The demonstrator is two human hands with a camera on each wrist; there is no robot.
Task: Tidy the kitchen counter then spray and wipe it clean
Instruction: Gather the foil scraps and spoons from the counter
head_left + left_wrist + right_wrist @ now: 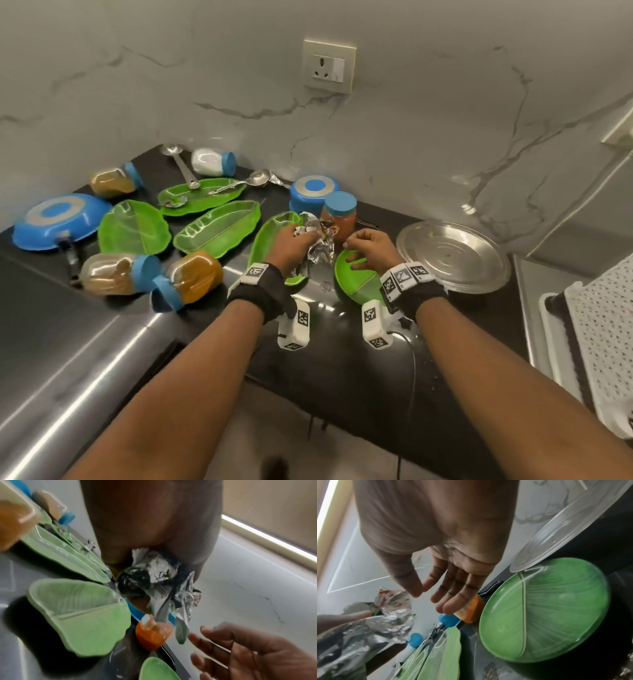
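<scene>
Your left hand [291,240] was clamped on the wrappers [317,240], a crumpled foil wad at frame centre, above a green plate [265,243]. Your right hand [368,245] was beside it, fingers loosely apart, holding nothing. Foil looked light, soft and crushable: I'd ball it tight and grab the bulk, not the tails. The jar [339,214] stood just behind; bare bench [359,370] lay at lower centre.

No readable text, labels or numbers anywhere.
</scene>
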